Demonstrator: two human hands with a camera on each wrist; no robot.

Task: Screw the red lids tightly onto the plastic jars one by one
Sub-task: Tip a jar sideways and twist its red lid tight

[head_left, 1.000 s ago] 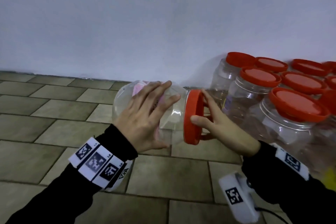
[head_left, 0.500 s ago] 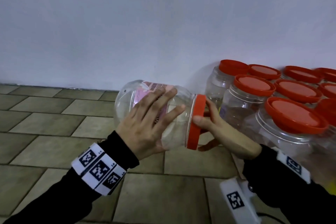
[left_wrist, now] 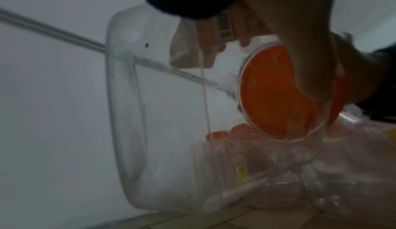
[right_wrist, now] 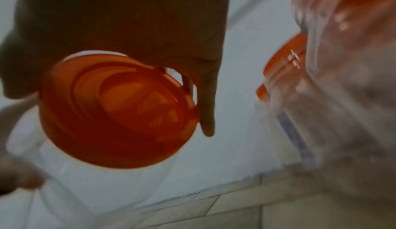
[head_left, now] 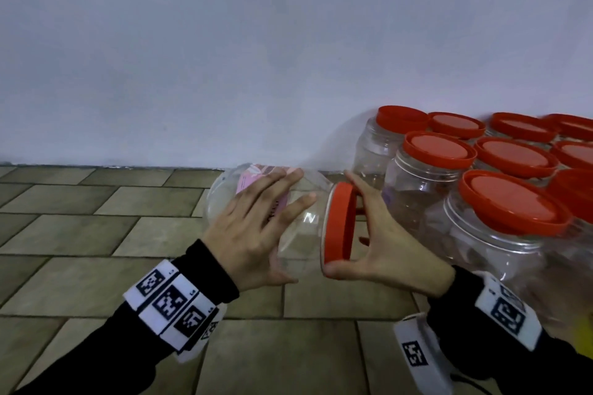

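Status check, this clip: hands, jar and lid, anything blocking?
Left hand holds clear jar sideways. Right hand pinches red lid at its mouth. Capped jars stand close beside right hand.

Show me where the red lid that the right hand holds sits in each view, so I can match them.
Head: red lid at centre, edge-on, on the clear jar held sideways.
Left wrist: right of centre, seen through the jar.
Right wrist: left of centre, face-on.
Shared landmark: the standing lidded jars close beside it.
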